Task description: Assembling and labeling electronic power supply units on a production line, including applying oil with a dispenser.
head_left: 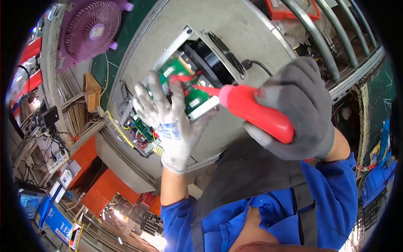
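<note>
In my right hand (300, 109), gloved in dark grey, is a red squeeze bottle (260, 113) with a pink collar and a thin tapered nozzle. Its nozzle points left, with the tip over a green circuit board (195, 101). My left hand (170, 113), in a white glove with grey fingertips, lies over the board's near left part with fingers spread. The left index fingertip is beside a small red part (184, 78), perhaps a wire end; contact is unclear. The board sits in a metal-framed unit (174, 48) with black cylindrical parts.
A black fan (226, 50) is on the unit's far right side, with a black cable plug (247, 64) beside it. Wired green boards (140, 128) lie left of my left hand. Metal rails (319, 40) bound the right; a purple fan (94, 31) stands far left.
</note>
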`<state>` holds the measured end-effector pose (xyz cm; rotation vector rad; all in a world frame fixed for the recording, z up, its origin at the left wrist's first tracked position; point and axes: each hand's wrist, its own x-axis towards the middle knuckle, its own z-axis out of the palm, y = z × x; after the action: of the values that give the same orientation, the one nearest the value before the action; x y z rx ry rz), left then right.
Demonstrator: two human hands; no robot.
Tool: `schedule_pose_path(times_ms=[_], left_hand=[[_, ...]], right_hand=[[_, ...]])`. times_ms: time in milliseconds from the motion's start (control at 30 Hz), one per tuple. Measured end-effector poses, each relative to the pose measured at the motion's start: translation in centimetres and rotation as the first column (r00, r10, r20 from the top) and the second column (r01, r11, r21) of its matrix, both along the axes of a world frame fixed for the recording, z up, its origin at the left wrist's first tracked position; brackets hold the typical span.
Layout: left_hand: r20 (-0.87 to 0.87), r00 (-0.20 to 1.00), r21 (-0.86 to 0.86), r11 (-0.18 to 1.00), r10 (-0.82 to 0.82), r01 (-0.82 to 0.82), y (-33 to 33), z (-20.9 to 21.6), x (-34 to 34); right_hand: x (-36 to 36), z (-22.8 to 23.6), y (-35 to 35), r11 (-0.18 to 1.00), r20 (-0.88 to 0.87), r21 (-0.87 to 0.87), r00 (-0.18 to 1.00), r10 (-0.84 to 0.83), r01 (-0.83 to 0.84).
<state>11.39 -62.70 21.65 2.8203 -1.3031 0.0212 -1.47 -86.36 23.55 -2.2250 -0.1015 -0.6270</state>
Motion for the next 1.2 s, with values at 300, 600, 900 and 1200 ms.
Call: schedule_pose_path(times_ms=[300,600,900,1200], left_hand=[[0.063,0.998,0.057,0.998,0.016,-0.019,0.1,-0.3,-0.7],[0.068,0.998,-0.027,1.0,0.013,-0.011,0.1,-0.1,-0.6],[0.02,1.0,-0.063,0.998,0.008,-0.007,0.8,-0.1,-0.3],[0.121,0.99,-0.101,0.993,0.071,-0.059,0.7,-0.7,-0.2]], right_hand=[[-0.4,-0.9,4.8,0.972,0.094,-0.158,0.982,-0.163,0.176],[0.2,0.9,1.7,0.99,-0.011,0.111,0.996,-0.088,0.089],[5.0,0.5,-1.3,1.0,-0.066,0.004,0.998,-0.018,0.019],[7.8,0.6,-2.4,0.996,-0.077,0.065,0.995,0.071,-0.066]])
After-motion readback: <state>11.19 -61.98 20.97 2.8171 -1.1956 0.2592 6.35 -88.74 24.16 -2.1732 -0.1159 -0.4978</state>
